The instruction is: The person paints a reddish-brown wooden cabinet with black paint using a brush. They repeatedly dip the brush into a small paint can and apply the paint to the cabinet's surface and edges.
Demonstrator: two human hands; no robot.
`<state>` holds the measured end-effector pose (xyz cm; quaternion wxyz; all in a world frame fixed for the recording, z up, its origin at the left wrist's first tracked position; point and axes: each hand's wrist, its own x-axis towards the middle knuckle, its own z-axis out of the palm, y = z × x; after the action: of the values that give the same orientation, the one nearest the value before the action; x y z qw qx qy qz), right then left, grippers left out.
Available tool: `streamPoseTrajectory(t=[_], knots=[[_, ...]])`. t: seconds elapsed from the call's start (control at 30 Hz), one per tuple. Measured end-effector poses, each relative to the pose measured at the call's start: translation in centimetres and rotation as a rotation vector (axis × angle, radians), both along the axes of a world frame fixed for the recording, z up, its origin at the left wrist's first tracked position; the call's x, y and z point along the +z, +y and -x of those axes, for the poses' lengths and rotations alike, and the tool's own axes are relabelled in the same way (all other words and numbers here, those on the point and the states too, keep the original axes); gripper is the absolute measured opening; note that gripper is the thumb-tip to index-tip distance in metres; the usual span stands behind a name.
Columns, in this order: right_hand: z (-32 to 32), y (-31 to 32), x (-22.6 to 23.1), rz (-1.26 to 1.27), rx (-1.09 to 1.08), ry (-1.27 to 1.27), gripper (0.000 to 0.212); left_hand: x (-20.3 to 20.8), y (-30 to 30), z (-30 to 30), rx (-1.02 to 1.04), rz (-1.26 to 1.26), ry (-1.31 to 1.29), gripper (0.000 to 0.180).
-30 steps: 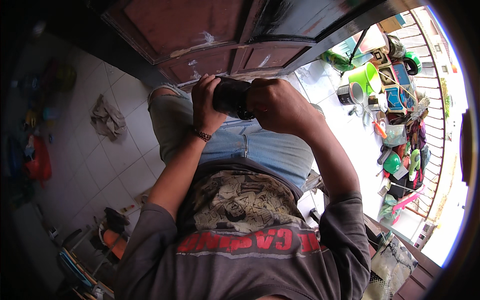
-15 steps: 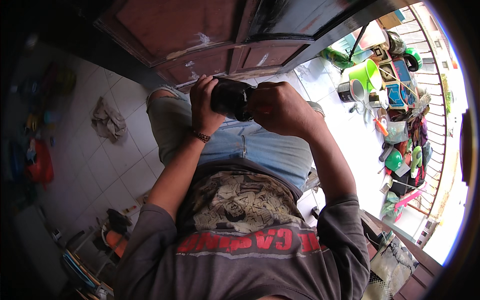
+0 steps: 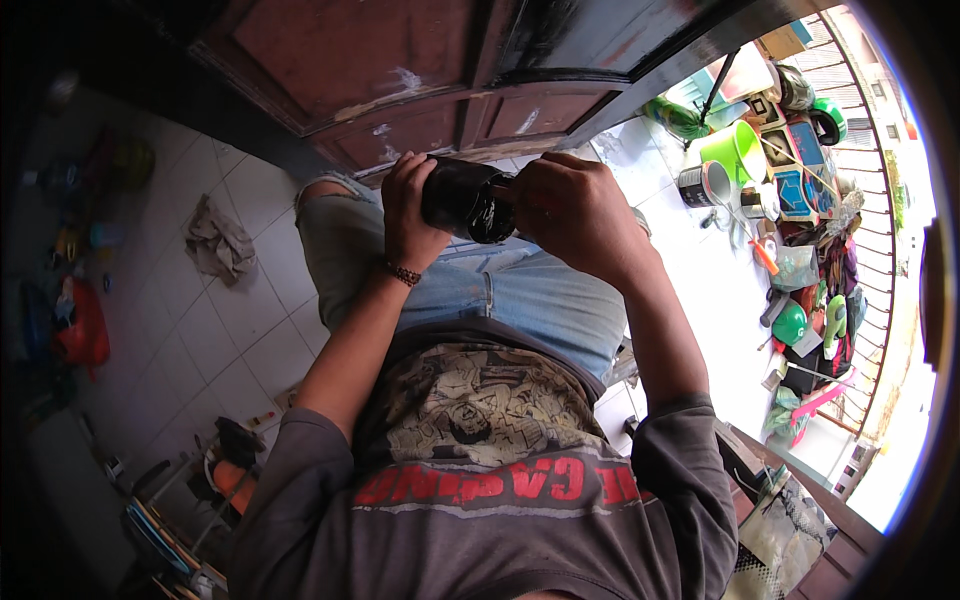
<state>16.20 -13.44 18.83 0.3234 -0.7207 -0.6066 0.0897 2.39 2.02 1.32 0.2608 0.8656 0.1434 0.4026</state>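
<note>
My left hand (image 3: 408, 195) is wrapped round a black cylindrical container (image 3: 455, 200), held tilted above my lap with its mouth facing right. Glossy dark stuff coats the rim. At that mouth, my right hand (image 3: 570, 208) has its fingers pinched together with the knuckles up. Whatever those fingers grip is hidden behind them. Just beyond both hands stands a brown panelled door (image 3: 365, 60), with pale patches on its lower panels and black on the panel and frame at the right.
A crumpled grey-brown cloth (image 3: 219, 240) lies on the white tiled floor (image 3: 215, 330) at left. To the right are an open can (image 3: 703, 184), a lime-green bucket (image 3: 738, 150) and heaped household things along a railing (image 3: 885, 250). A red bag (image 3: 82, 325) sits far left.
My right hand has shifted slightly right, away from the container's mouth, and more of the rim shows. My left hand and the container stay about where they were.
</note>
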Motion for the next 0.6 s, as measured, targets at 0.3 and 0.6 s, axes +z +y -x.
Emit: streamPoseTrajectory(t=[0.3, 0.6], knots=[[-1.0, -1.6, 0.9, 0.209, 0.055, 0.178, 0.014, 0.0, 0.0, -0.1, -0.001, -0.018, -0.025, 0.064], [-1.6, -2.3, -1.9, 0.118, -0.485, 0.623, 0.022, -0.3, 0.1, -0.3, 0.023, -0.012, -0.027, 0.066]])
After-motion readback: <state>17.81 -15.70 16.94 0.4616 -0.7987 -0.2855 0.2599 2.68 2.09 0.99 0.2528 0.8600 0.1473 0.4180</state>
